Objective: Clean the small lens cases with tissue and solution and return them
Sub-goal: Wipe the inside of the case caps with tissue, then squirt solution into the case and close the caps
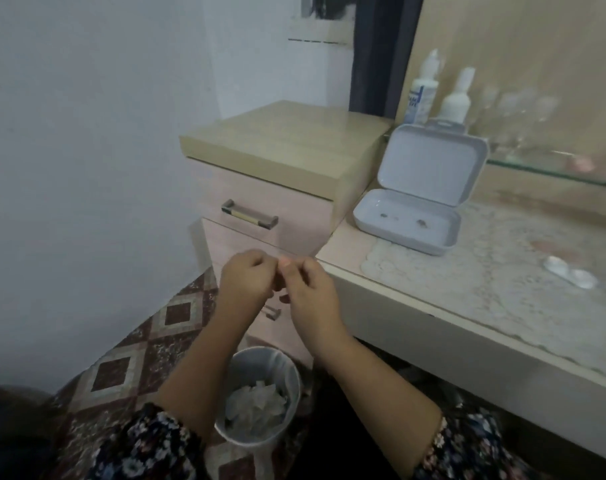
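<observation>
Both hands meet in mid-air above the bin [258,393], left hand [246,282] and right hand [310,292] with fingers curled and fingertips together; whatever they pinch is too small to make out (I cannot tell whether anything is held at all). Crumpled tissue [254,401] fills the bin below. On the dressing table [433,327], a white storage box [419,199] stands with its lid tipped open, its tray showing two small dark spots. To its right, well apart, lies a small lens case [570,271], pale and translucent, two round cups joined side by side, resting on the lace mat [485,282]. Behind the box stand two white solution bottles [455,102].
</observation>
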Tool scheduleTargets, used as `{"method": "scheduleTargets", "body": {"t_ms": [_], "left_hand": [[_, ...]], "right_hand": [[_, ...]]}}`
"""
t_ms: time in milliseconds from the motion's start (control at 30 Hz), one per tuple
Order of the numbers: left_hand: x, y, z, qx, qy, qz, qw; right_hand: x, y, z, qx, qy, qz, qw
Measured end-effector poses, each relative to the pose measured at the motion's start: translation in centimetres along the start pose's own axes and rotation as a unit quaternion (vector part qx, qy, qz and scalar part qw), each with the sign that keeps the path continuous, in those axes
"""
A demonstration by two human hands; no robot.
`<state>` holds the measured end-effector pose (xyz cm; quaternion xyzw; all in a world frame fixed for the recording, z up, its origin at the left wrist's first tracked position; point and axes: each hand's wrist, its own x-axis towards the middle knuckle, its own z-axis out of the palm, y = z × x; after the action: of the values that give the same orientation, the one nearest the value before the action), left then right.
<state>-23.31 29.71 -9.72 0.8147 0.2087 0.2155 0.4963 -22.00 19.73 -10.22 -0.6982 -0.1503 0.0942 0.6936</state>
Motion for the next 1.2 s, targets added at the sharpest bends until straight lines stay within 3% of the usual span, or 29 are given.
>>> {"method": "scheduleTargets", "body": {"t_ms": [167,533,633,733,867,1067,1200], "left_hand": [[-0.5,6.2,2.5,-0.032,-0.022,0.068,0.997],[-1.5,13.5,13.1,-0.038,-0.155,0.125,0.979],[-2.0,14.1,16.3,-0.036,-0.204,0.132,0.969],[-2.9,14.3,19.5,-0.007,-0.267,0.153,0.951],[-3.5,14.8,23.1,0.061,-0.302,0.196,0.931],[-3.5,16.5,26.7,0.149,-0.299,0.26,0.906],[-3.3,17.0,27.8,0.171,-0.286,0.253,0.908]], "right_hand": [[-0.3,-4.1,-4.8,-0.009,0.077,-0.073,0.994],[-1.0,-5.8,-20.6,-0.082,0.243,-0.093,0.962],[-1.2,-5.3,-25.1,-0.154,0.282,-0.072,0.944],[-1.4,-4.2,-29.8,-0.304,0.323,-0.038,0.895],[-1.3,-3.0,-33.5,-0.459,0.316,0.048,0.829],[-1.1,-2.6,-34.5,-0.501,0.292,0.068,0.812],[-0.6,-3.0,-34.9,-0.525,0.271,0.074,0.804]]}}
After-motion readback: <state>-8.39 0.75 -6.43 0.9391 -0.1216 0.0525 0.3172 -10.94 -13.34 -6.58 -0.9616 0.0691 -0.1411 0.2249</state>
